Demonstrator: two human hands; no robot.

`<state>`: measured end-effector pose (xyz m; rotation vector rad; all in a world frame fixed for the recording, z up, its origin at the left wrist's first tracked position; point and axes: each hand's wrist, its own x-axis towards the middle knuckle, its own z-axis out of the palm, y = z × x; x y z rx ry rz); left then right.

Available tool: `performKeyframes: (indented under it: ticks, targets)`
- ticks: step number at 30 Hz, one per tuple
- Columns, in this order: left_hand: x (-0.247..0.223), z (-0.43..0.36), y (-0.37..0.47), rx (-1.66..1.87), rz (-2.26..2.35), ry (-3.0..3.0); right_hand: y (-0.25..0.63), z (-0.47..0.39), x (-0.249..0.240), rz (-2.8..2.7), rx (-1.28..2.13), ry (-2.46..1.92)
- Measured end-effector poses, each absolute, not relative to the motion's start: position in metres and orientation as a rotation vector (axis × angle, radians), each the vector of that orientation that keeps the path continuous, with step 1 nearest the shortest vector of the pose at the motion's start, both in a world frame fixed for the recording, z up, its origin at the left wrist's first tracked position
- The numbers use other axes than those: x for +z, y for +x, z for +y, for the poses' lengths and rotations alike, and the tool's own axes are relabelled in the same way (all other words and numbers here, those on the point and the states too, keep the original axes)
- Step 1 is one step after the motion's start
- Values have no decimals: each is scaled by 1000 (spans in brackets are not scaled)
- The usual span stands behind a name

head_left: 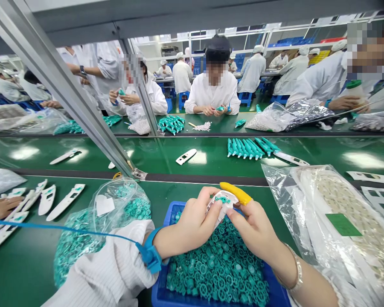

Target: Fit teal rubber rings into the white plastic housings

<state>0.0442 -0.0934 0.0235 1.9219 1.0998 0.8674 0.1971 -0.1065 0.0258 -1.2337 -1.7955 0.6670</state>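
Both my hands hold a white plastic shell (pixel 228 198) above a blue bin (pixel 159 273). A small teal part sits in the shell's upper end. My left hand (pixel 193 217) grips the shell from the left, thumb on its face, and a blue strap with a cord is round that wrist. Against the shell's right side, my right hand (pixel 254 226) presses with thumb and fingers; a yellow finger cot (pixel 235 192) covers one finger. Beneath the hands, the bin is heaped with small teal plastic rings and buttons (pixel 217 264). The shell's lower part is partly hidden by my fingers.
Left of the bin lies a clear bag of teal parts (pixel 80 234); several white shells (pixel 65 202) lie beyond, near another person's hand (pixel 3 208). At right is a large bag of pale parts (pixel 345 213). A belt (pixel 160 160) carries teal pieces (pixel 248 148). A metal post (pixel 67 89) slants at left.
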Motion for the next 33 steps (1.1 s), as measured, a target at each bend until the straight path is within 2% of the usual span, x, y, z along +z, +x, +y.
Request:
performKeyframes:
  ticks: [3,7,13,20,29,33]
  targets:
    - [24,-56,34,961,1197,1902,204,-107,20,-1791,713,-1224]
    - [25,37,10,1039,1642,1965,216,-108,12,-1798,733,-1266]
    - [-6,128,33,778,1738,2071,230,-109,-4,-1880,624,-1370]
    - [-44,154,47,387,1911,2106,240,-109,-15,-2048,542,-1451]
    - [-40,168,-44,23,2163,2026,222,-101,2,-2341,684,-1368]
    - [-36,156,-61,5,2181,2019,208,-104,5,-2651,679,-1320]
